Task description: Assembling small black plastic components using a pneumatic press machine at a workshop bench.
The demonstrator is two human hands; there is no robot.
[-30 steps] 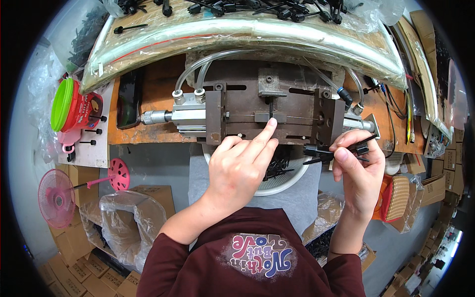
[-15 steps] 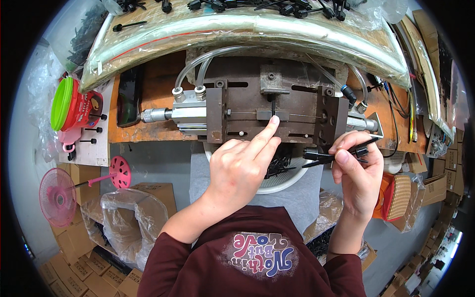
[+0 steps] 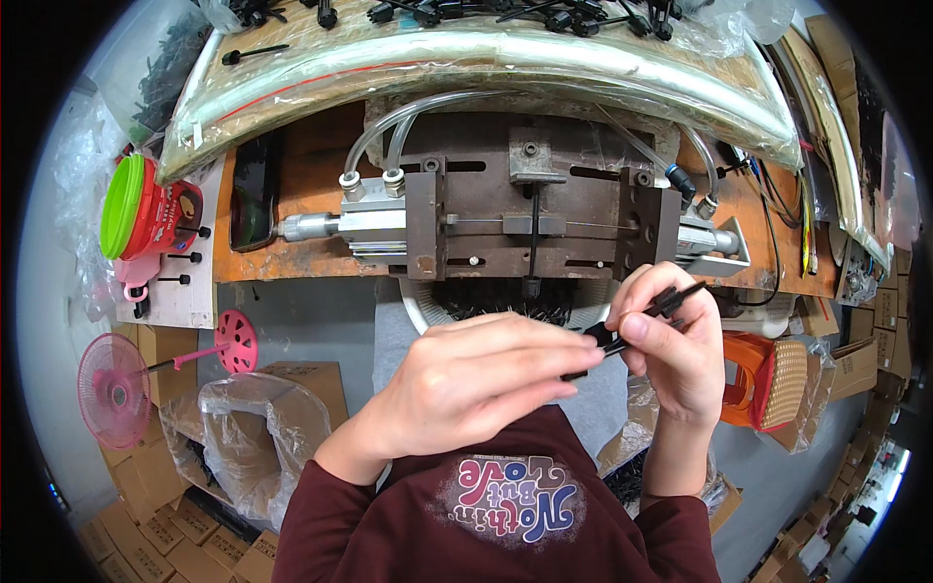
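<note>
My right hand (image 3: 675, 355) is closed around several thin black rods (image 3: 671, 303) with ribbed heads, held in front of the bench's edge. From the left, my left hand (image 3: 476, 384) reaches across to them, its fingers long and pressed together. Its fingertips meet the rods' black heads (image 3: 595, 337); my left thumb is hidden beneath. Beyond my hands, a brown metal fixture (image 3: 476, 189) stands on the bench. Another black rod (image 3: 534, 248) lies across its middle block (image 3: 549, 225), with the ribbed head overhanging the near edge.
Below the fixture is a white basket (image 3: 420, 306) holding black parts. Silver cylinders (image 3: 374, 228) with clear hoses (image 3: 389, 117) flank the fixture. A plastic-wrapped shelf (image 3: 466, 60) carries more black rods. At left are a red-and-green tub (image 3: 146, 209) and a pink fan (image 3: 115, 389); an orange stool (image 3: 743, 384) stands right.
My left hand has left the fixture's middle block, drawing back to the rods. My right hand has shifted left and nearer to me. The rod in the fixture now shows its head.
</note>
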